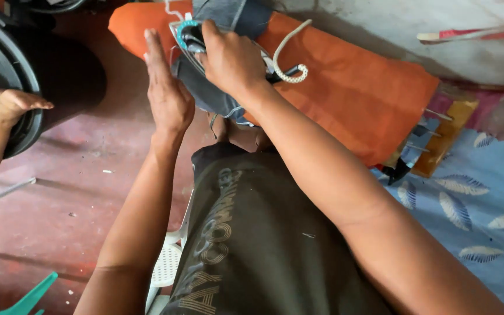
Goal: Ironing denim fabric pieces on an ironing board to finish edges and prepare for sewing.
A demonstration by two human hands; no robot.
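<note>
The right hand is closed around the handle of a clothes iron with a teal-trimmed body, pressing it on a dark grey-blue garment that lies over the near left end of an orange-covered ironing board. The left hand is open and flat, fingers straight and together, set edge-on against the left side of the garment just beside the iron; it grips nothing. A white braided cord loops from the iron across the board's cover. Judging by how things lie, the ironing looks to be under way rather than finished: the cloth is bunched under and around the iron, part of it hangs over the board's near edge, and no smooth, pressed stretch shows. How much of the garment is already pressed cannot be told, since the hands and iron cover most of it and its far part is cut off at the top. The iron's soleplate is hidden. At the left edge another person's hand rests on a dark round object that is hard to identify.
</note>
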